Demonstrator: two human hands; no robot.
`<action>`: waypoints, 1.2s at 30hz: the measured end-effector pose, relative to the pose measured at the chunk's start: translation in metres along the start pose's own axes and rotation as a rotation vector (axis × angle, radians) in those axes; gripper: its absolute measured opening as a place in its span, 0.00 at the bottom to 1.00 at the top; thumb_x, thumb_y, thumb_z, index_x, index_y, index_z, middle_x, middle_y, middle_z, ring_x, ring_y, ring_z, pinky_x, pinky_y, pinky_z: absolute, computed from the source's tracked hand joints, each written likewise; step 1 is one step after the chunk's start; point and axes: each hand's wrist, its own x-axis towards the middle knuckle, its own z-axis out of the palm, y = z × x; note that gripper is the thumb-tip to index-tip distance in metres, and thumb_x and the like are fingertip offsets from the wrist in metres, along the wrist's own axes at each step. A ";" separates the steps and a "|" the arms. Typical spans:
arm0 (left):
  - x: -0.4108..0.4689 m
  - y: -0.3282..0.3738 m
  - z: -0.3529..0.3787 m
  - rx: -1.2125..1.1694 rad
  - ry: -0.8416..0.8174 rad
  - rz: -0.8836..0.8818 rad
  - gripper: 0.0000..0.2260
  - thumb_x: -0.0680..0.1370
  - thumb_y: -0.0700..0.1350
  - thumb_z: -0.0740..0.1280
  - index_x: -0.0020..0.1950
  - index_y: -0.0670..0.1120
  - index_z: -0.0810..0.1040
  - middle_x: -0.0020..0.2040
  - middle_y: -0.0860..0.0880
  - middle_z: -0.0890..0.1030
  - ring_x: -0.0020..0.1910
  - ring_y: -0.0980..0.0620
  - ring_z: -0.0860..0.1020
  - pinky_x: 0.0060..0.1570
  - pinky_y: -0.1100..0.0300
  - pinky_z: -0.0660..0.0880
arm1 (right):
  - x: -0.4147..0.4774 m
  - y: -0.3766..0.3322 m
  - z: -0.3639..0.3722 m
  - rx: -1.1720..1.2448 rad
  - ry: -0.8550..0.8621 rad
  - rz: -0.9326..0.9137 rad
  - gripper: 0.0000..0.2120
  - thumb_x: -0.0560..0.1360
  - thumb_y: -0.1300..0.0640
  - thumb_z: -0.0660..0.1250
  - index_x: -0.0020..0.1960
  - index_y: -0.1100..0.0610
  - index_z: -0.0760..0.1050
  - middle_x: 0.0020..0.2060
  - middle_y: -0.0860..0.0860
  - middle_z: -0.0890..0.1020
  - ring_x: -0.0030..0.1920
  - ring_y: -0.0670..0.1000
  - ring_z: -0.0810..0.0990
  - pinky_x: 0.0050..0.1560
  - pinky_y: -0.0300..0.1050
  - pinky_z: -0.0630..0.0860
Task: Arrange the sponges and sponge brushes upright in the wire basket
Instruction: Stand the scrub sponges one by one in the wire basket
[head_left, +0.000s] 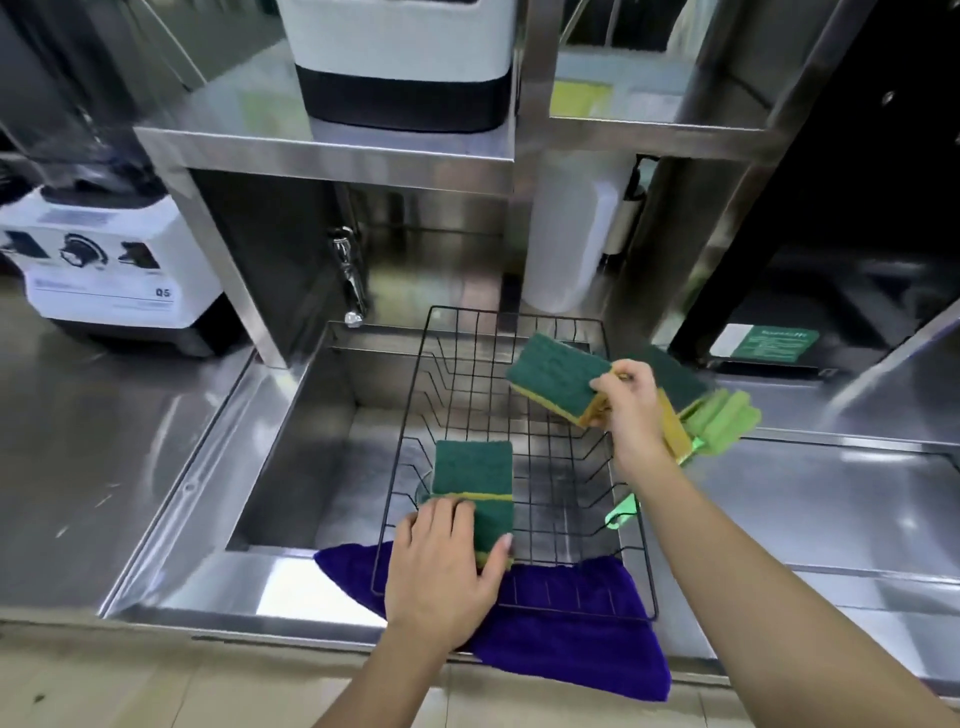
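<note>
A black wire basket (441, 332) sits over the steel sink. At its near left, two green-and-yellow sponges (470, 467) stand on edge, and my left hand (441, 566) grips the nearer one. My right hand (631, 400) holds another green-and-yellow sponge (556, 371) in the air above the basket's right side. Beside the basket's right rim lie one more green sponge (670, 371) and a light green sponge brush (724, 421), blurred. A light green brush handle (621, 512) pokes up at the basket's right edge.
A purple cloth (571, 634) lies under the basket's front edge on the counter rim. A faucet (350, 275) hangs over the sink's back left. A white blender base (114, 265) stands on the left counter. Steel shelves rise behind the sink.
</note>
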 end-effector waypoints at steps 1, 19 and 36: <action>0.000 0.001 0.000 -0.001 0.003 0.002 0.28 0.75 0.63 0.44 0.58 0.47 0.72 0.57 0.49 0.76 0.57 0.48 0.71 0.60 0.52 0.65 | 0.000 0.003 0.006 -0.013 -0.041 0.017 0.11 0.71 0.65 0.64 0.39 0.51 0.67 0.35 0.50 0.71 0.32 0.51 0.71 0.25 0.40 0.68; 0.004 0.000 0.008 0.070 0.020 0.041 0.21 0.75 0.59 0.54 0.53 0.46 0.75 0.53 0.46 0.79 0.53 0.46 0.75 0.53 0.49 0.73 | 0.036 0.062 0.066 -0.361 -0.300 0.275 0.04 0.73 0.62 0.65 0.47 0.60 0.74 0.39 0.55 0.76 0.35 0.50 0.73 0.34 0.41 0.70; 0.005 0.001 0.007 0.100 -0.100 0.048 0.27 0.75 0.60 0.43 0.60 0.48 0.71 0.61 0.48 0.74 0.59 0.47 0.70 0.59 0.49 0.65 | 0.026 0.044 0.041 -0.742 -0.434 0.111 0.06 0.73 0.56 0.68 0.40 0.56 0.75 0.38 0.50 0.77 0.43 0.51 0.74 0.44 0.42 0.67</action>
